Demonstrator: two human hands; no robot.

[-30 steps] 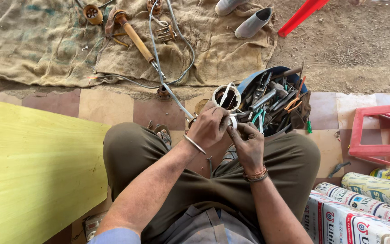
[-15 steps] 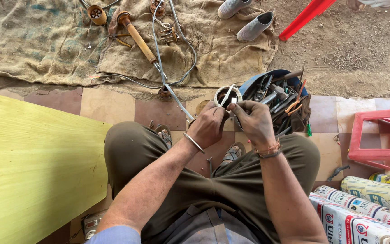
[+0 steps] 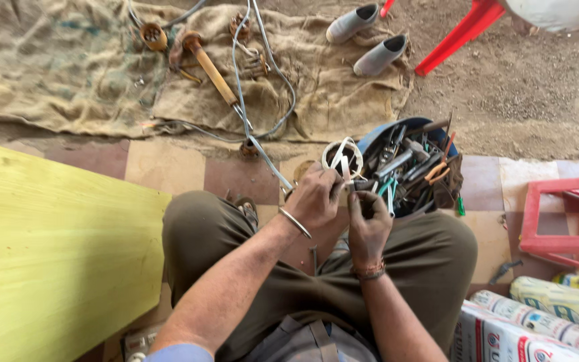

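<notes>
trousers (image 3: 410, 268): olive brown
board (image 3: 48, 261): plain yellow-green
sacking (image 3: 68, 74): dull tan with faint greenish stains
shoes (image 3: 366, 37): grey
stool (image 3: 571, 221): red
chair leg (image 3: 464, 30): bright red
floor tiles (image 3: 169, 164): cream and brownish-red squares
tub (image 3: 383, 134): blue rim
cable (image 3: 242, 74): pale grey
bangle (image 3: 295, 222): silver, on the left hand (image 3: 316, 198)
wrist thread (image 3: 368, 271): reddish brown, on the right hand (image 3: 368, 224)
sacks (image 3: 537, 328): white with red and green print
</notes>
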